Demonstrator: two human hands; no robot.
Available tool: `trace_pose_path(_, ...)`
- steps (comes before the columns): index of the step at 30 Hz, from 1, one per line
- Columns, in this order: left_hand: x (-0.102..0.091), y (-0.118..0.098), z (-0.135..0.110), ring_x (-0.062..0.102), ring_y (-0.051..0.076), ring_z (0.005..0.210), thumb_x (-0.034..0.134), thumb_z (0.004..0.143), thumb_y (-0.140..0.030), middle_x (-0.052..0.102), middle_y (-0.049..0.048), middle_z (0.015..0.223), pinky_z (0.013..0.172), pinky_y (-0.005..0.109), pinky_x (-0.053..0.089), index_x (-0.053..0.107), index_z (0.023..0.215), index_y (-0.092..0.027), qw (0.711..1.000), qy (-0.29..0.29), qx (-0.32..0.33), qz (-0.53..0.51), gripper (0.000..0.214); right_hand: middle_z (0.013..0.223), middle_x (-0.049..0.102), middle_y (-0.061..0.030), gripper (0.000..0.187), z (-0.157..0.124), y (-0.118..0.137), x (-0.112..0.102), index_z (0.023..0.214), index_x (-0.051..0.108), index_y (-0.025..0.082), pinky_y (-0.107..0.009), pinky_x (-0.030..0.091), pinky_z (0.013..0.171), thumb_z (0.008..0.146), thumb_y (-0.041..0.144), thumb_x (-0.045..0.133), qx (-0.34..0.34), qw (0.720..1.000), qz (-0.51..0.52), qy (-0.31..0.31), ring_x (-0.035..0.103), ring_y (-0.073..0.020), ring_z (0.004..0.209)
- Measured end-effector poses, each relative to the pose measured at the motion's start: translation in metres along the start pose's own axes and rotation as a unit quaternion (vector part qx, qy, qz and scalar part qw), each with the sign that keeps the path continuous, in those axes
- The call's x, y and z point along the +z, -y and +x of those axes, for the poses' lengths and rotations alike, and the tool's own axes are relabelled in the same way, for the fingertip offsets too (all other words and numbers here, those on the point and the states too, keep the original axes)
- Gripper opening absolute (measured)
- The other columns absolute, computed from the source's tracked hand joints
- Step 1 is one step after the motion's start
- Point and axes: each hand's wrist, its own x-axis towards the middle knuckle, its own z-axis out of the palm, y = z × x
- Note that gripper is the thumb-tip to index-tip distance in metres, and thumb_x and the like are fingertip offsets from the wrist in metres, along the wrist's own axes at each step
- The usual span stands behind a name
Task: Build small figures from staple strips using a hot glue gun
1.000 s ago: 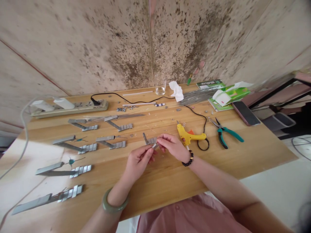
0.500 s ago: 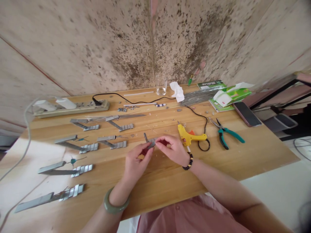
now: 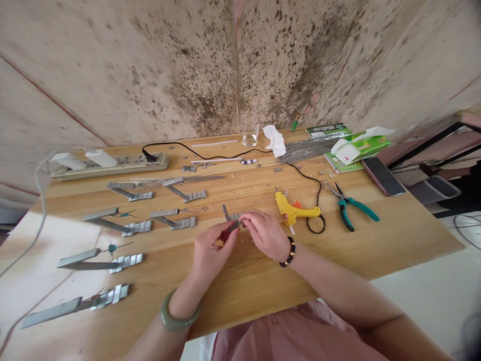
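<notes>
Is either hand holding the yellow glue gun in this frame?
No, the glue gun lies on the table beside the right hand, while it and the left hand pinch a small grey piece.

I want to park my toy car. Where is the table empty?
The right end of the table, past the pliers and nearer than the phone, is bare. So is the strip from the left hand and right hand to the near edge. Grey metal pieces crowd the left side, the power strip the back.

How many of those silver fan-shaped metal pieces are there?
7: back-left piece, back-right piece, middle-left piece, middle-right piece, front piece, nearest piece, and a held piece between left hand and right hand. Others may be hidden.
</notes>
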Motion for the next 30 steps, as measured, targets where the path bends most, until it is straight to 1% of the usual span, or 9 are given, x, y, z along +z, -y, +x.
trace_pose_path(3, -0.0004, 0.0000, -0.0002, 0.063, 0.012, 0.056, 0.060, 0.081, -0.029, 0.071, 0.0042, 0.075, 0.053, 0.020, 0.050, 0.069, 0.095, -0.015, 1.000, -0.002, -0.001, -0.008, 0.022, 0.086, 0.063, -0.0063, 0.020, -0.0001, -0.0004, -0.0006, 0.101, 0.054, 0.018, -0.033, 0.048, 0.077, 0.095, 0.017, 0.036, 0.014, 1.000, 0.020, -0.009, 0.059, -0.0179, 0.082)
trace_pose_path(6, -0.0007, 0.0010, -0.0006, 0.063, 0.011, 0.056, 0.060, 0.081, -0.028, 0.071, 0.0034, 0.075, 0.053, 0.020, 0.049, 0.069, 0.096, -0.016, 1.000, -0.009, -0.002, -0.006, 0.021, 0.093, 0.065, -0.0061, 0.019, 0.0007, -0.0009, -0.0029, 0.102, 0.055, 0.020, -0.032, 0.048, 0.081, 0.096, 0.019, 0.038, 0.025, 0.998, 0.038, -0.035, 0.060, -0.0176, 0.089)
trace_pose_path(8, -0.0008, 0.0015, -0.0006, 0.062, 0.011, 0.057, 0.061, 0.081, -0.028, 0.071, 0.0029, 0.076, 0.055, 0.019, 0.049, 0.069, 0.096, -0.017, 1.000, -0.017, 0.009, 0.007, 0.020, 0.096, 0.065, -0.0064, 0.017, 0.0013, -0.0005, -0.0042, 0.102, 0.056, 0.020, -0.032, 0.048, 0.082, 0.095, 0.021, 0.041, 0.024, 0.998, 0.039, -0.040, 0.060, -0.0177, 0.091)
trace_pose_path(10, -0.0010, 0.0017, -0.0004, 0.061, 0.010, 0.058, 0.060, 0.082, -0.027, 0.070, 0.0022, 0.075, 0.056, 0.019, 0.049, 0.069, 0.096, -0.017, 0.999, -0.027, 0.029, 0.025, 0.019, 0.093, 0.065, -0.0065, 0.015, 0.0015, 0.0003, -0.0047, 0.101, 0.057, 0.019, -0.031, 0.049, 0.079, 0.094, 0.023, 0.044, 0.017, 0.999, 0.032, -0.031, 0.061, -0.0173, 0.086)
trace_pose_path(13, -0.0011, 0.0014, 0.0003, 0.060, 0.009, 0.057, 0.060, 0.082, -0.026, 0.068, 0.0007, 0.072, 0.058, 0.019, 0.049, 0.068, 0.096, -0.017, 0.996, -0.045, 0.061, 0.051, 0.018, 0.088, 0.065, -0.0061, 0.013, 0.0010, 0.0006, -0.0037, 0.098, 0.058, 0.019, -0.030, 0.050, 0.075, 0.093, 0.023, 0.046, -0.001, 1.000, 0.009, -0.025, 0.061, -0.0166, 0.080)
trace_pose_path(18, -0.0009, 0.0014, 0.0018, 0.060, 0.009, 0.055, 0.060, 0.082, -0.023, 0.067, -0.0004, 0.068, 0.058, 0.020, 0.049, 0.068, 0.094, -0.016, 0.989, -0.057, 0.108, 0.079, 0.016, 0.092, 0.069, -0.0077, 0.016, -0.0002, -0.0017, -0.0012, 0.100, 0.059, 0.016, -0.031, 0.051, 0.077, 0.092, 0.015, 0.044, -0.057, 0.995, -0.064, -0.043, 0.063, -0.0176, 0.084)
trace_pose_path(21, -0.0003, 0.0018, 0.0025, 0.059, 0.009, 0.053, 0.061, 0.081, -0.021, 0.066, -0.0005, 0.066, 0.057, 0.019, 0.049, 0.068, 0.093, -0.015, 0.985, -0.069, 0.130, 0.086, 0.015, 0.093, 0.069, -0.0084, 0.017, -0.0004, -0.0019, -0.0007, 0.100, 0.060, 0.014, -0.031, 0.051, 0.076, 0.092, 0.015, 0.044, -0.068, 0.991, -0.109, -0.039, 0.064, -0.0181, 0.083)
trace_pose_path(26, 0.0016, 0.0031, 0.0026, 0.059, 0.009, 0.052, 0.062, 0.081, -0.019, 0.067, -0.0009, 0.065, 0.056, 0.019, 0.048, 0.066, 0.093, -0.017, 0.976, -0.084, 0.170, 0.108, 0.013, 0.086, 0.069, -0.0082, 0.018, -0.0005, -0.0003, 0.0011, 0.096, 0.059, 0.014, -0.031, 0.050, 0.070, 0.092, 0.015, 0.042, -0.043, 0.987, -0.157, -0.003, 0.064, -0.0187, 0.078)
trace_pose_path(30, 0.0020, 0.0028, 0.0023, 0.059, 0.008, 0.053, 0.062, 0.081, -0.018, 0.068, -0.0004, 0.067, 0.057, 0.019, 0.049, 0.066, 0.094, -0.016, 0.973, -0.078, 0.184, 0.113, 0.013, 0.083, 0.068, -0.0080, 0.017, -0.0008, 0.0001, 0.0023, 0.094, 0.058, 0.015, -0.030, 0.048, 0.068, 0.091, 0.014, 0.041, -0.016, 0.990, -0.137, 0.005, 0.063, -0.0185, 0.075)
